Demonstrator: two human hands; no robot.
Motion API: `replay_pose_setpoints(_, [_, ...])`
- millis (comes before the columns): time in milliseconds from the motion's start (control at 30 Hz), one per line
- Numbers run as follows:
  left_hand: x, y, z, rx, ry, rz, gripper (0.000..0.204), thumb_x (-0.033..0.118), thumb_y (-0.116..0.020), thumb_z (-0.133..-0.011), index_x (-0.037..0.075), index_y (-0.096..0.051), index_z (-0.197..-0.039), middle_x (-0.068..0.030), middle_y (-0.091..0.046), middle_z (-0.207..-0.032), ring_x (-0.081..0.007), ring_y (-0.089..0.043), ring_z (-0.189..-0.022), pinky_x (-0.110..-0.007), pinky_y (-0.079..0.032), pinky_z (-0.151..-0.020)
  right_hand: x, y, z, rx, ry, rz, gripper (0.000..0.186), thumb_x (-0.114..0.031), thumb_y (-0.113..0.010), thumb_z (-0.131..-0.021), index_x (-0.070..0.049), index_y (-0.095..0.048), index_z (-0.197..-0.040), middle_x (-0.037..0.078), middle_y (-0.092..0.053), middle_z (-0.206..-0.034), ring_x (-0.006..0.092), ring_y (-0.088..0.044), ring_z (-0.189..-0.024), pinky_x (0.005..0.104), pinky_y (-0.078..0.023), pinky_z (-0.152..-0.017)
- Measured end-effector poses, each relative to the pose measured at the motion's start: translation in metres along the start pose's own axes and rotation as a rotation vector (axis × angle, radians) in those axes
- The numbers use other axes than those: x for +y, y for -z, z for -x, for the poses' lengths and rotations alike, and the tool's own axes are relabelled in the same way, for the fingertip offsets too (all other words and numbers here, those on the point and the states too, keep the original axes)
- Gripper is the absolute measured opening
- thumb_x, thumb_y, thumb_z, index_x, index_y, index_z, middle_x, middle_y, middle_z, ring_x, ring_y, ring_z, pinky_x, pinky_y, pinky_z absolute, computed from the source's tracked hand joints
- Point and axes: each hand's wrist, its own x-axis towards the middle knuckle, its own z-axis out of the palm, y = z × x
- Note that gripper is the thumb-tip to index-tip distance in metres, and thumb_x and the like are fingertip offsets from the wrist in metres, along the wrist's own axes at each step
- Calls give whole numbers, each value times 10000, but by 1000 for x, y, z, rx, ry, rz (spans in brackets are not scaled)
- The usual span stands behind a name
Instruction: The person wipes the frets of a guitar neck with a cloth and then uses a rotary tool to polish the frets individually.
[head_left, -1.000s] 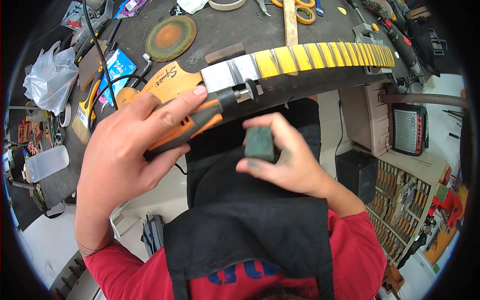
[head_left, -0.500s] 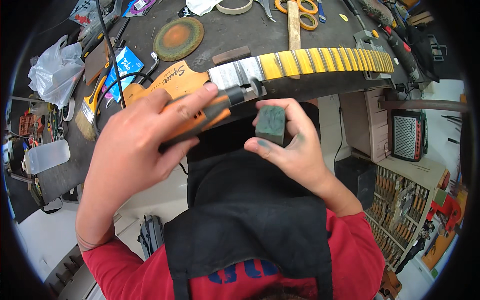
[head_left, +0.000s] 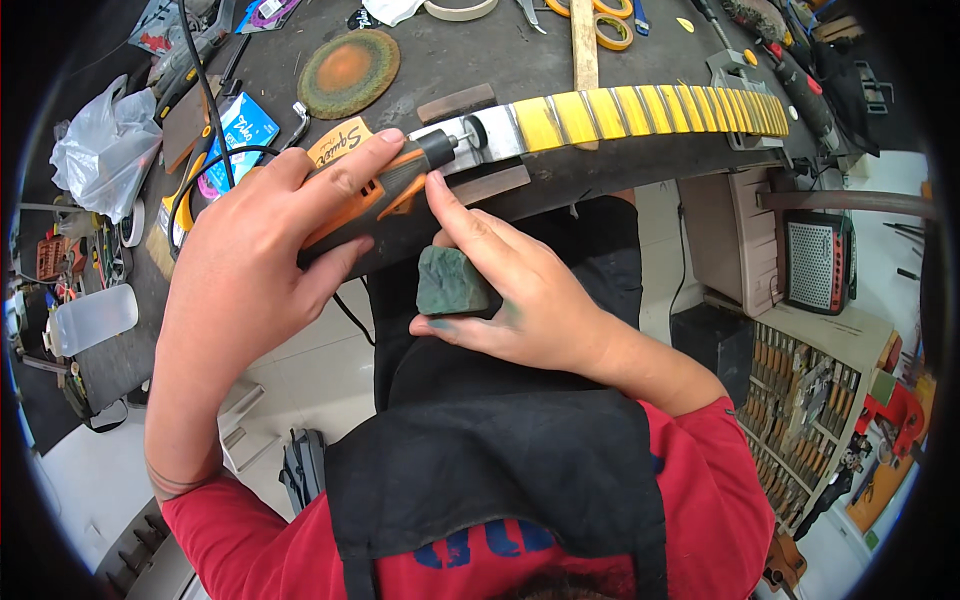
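Observation:
My left hand (head_left: 255,225) is closed around an orange and black rotary tool (head_left: 385,190), which has a small dark wheel (head_left: 475,131) at its tip. That wheel sits over the bare silvery end of a guitar neck (head_left: 610,112); whether they touch I cannot tell. Yellow tape covers the neck between its frets, and the wooden headstock (head_left: 345,140) is partly behind my left hand. Below the tool, my right hand (head_left: 535,290) grips a green block of polishing compound (head_left: 448,282). Its index finger is stretched up to the tool's orange body. Green smudges mark the thumb.
Wooden blocks (head_left: 488,184) lie along both sides of the neck. Behind it are a round green-and-orange disc (head_left: 350,72), tape rolls (head_left: 613,32) and a wooden stick (head_left: 585,55). A black cable (head_left: 215,110) runs down at left, near a plastic bag (head_left: 105,150).
The rotary tool's wheel has moved left and up over the neck. My right hand has brought the green block left and down, with its index finger now reaching the tool.

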Motion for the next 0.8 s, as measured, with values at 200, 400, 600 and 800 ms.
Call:
replay_pose_setpoints(200, [1,0,2,-25,-17,-29,887,97,-917,-833,277,-649,-1660,-137,-672,-1070,-376,-696,-920,-460,-568,-826,-5,0,9,-72,-51,-7,1274,-217,-1036,-829,73,-262,-1800,198,-705,-1237,319,-720,-1062,393,-605,-967])
replay_pose_setpoints(400, [-2,1,-3,-2,-5,-8,894,96,-922,-829,278,-650,-1661,-130,-671,-1060,-370,-689,-912,-458,-563,-824,7,0,-3,9,14,-29,1269,-211,-1033,-834,60,-262,-1805,226,-707,-1333,322,-730,-1106,396,-603,-993])
replay_pose_setpoints(600, [-2,1,-2,-21,-5,-19,892,85,-921,-823,275,-658,-1654,-127,-670,-1056,-365,-681,-896,-454,-565,-816,3,1,5,-71,-48,-41,1285,-216,-1036,-831,49,-250,-1813,228,-703,-1349,318,-728,-1113,388,-604,-1001])
replay_pose_setpoints(800, [3,3,0,-36,-29,-30,878,73,-933,-795,268,-695,-1617,-125,-670,-1058,-358,-689,-885,-447,-571,-805,0,2,12,-119,-85,-21,1306,-229,-1043,-824,57,-237,-1811,226,-713,-1328,322,-755,-1093,400,-626,-960])
